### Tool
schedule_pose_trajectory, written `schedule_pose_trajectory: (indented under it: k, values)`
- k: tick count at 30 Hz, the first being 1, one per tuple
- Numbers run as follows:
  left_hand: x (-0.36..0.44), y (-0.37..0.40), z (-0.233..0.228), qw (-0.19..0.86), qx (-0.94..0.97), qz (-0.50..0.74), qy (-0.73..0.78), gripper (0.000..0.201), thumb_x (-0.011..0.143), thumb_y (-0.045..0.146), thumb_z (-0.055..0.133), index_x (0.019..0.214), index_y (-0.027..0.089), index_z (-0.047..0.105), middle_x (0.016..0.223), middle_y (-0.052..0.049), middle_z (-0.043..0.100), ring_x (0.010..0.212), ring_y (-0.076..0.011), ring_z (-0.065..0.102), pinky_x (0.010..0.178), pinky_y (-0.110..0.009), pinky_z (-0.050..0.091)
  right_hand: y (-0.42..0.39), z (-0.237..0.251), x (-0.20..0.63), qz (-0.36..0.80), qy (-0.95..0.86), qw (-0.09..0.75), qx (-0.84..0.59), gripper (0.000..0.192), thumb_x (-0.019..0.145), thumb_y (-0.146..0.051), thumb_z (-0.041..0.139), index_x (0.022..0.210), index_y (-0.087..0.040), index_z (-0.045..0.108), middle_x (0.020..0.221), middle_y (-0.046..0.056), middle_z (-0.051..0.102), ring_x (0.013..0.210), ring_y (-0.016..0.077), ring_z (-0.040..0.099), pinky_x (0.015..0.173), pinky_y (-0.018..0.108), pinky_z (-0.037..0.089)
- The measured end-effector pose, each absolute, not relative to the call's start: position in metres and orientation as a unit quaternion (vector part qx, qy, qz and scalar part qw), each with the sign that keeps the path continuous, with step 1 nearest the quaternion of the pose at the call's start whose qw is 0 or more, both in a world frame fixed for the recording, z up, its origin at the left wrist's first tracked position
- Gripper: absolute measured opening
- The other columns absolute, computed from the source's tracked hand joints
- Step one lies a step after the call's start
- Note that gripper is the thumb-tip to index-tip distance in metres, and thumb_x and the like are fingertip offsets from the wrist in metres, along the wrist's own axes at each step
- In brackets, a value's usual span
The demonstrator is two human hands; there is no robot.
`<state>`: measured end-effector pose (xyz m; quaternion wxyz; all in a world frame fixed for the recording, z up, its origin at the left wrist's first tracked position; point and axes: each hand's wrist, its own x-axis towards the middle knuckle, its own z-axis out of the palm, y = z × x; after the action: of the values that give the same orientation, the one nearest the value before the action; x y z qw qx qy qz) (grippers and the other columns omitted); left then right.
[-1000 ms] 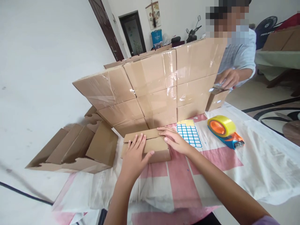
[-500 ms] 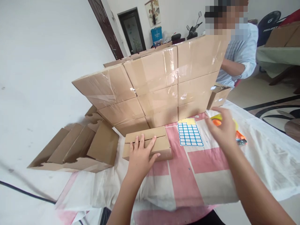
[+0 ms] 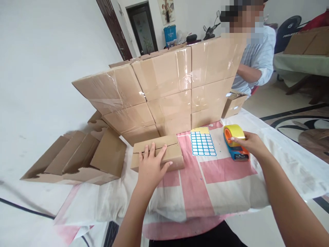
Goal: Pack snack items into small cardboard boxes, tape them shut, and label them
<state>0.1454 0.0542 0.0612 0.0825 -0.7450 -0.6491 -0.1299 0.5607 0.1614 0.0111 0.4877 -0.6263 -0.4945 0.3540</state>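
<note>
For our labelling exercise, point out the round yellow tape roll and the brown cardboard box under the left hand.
Yellow tape roll (image 3: 238, 131): head view, outer tape surface.
Brown cardboard box (image 3: 172, 151): head view, near top flap.

1. "PROJECT" in pale letters on the dark object (image 3: 288, 37), beyond the table's (image 3: 285, 161) far right corner (last letters blurred).
2. Blue bin (image 3: 170, 34): white lettering, too small to read.
3. Small carton (image 3: 232, 102) at that corner: white labels, illegible.

Around small carton (image 3: 177, 151): taped carton stack (image 3: 168, 85) walls off behind; open carton (image 3: 108, 152) blocks left; left hand (image 3: 151, 166) occupies top. Right: passage over flat label sheet (image 3: 203, 144), then tape dispenser (image 3: 234, 150), right hand (image 3: 252, 142). Front: free tablecloth (image 3: 194, 199).
</note>
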Motion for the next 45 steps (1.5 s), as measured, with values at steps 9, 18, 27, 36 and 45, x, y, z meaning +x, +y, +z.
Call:
schedule_pose_trajectory:
  k: [9, 18, 27, 36, 45]
  values:
    - [0.153, 0.048, 0.058, 0.068, -0.731, -0.166, -0.658, 0.065, 0.09, 0.051, 0.062, 0.15, 0.029, 0.05, 0.16, -0.017, 0.039, 0.147, -0.0467, 0.033, 0.112, -0.077, 0.019, 0.146, 0.0, 0.52, 0.405, -0.533, 0.492, -0.556, 0.052, 0.08, -0.056, 0.076, 0.109, -0.014, 0.068, 0.113, 0.017, 0.075, 0.093, 0.03, 0.074, 0.072, 0.038, 0.063]
    - [0.159, 0.062, 0.071, 0.024, -0.753, -0.173, -0.634, 0.066, 0.088, 0.053, 0.064, 0.147, 0.025, 0.053, 0.15, -0.016, 0.053, 0.139, -0.0438, 0.046, 0.116, -0.076, 0.009, 0.108, 0.022, 0.433, 0.5, -0.518, 0.557, -0.413, 0.046, 0.086, -0.053, 0.072, 0.115, -0.02, 0.06, 0.105, 0.01, 0.076, 0.088, 0.0258, 0.075, 0.074, 0.037, 0.062]
    - [0.179, 0.038, 0.032, 0.088, -0.783, -0.332, -0.519, 0.035, 0.097, 0.035, 0.053, 0.126, 0.025, 0.067, 0.145, -0.011, 0.06, 0.139, -0.0294, 0.05, 0.121, -0.053, 0.024, 0.094, 0.013, 0.385, 0.536, -0.492, 0.585, -0.358, 0.048, 0.094, -0.069, 0.049, 0.103, -0.025, 0.065, 0.097, 0.008, 0.076, 0.097, 0.0293, 0.073, 0.08, 0.041, 0.063]
    - [0.244, 0.012, -0.003, -0.234, -0.656, -0.453, -0.557, 0.025, 0.096, 0.034, 0.057, 0.113, 0.025, 0.072, 0.128, -0.011, 0.06, 0.125, -0.025, 0.055, 0.108, -0.042, 0.045, 0.083, -0.001, 0.385, 0.461, -0.536, 0.592, -0.386, 0.058, 0.097, -0.071, 0.037, 0.087, -0.023, 0.069, 0.082, 0.007, 0.074, 0.084, 0.0273, 0.073, 0.07, 0.038, 0.061]
    - [0.26, 0.009, 0.016, -0.316, -0.556, -0.533, -0.553, 0.017, 0.089, 0.031, 0.067, 0.078, 0.021, 0.074, 0.088, -0.004, 0.059, 0.084, -0.0162, 0.061, 0.076, -0.028, 0.051, 0.081, -0.001, 0.387, 0.279, -0.608, 0.583, -0.462, 0.057, 0.102, -0.064, 0.029, 0.063, -0.025, 0.042, 0.056, 0.002, 0.048, 0.049, 0.0173, 0.044, 0.05, 0.033, 0.038]
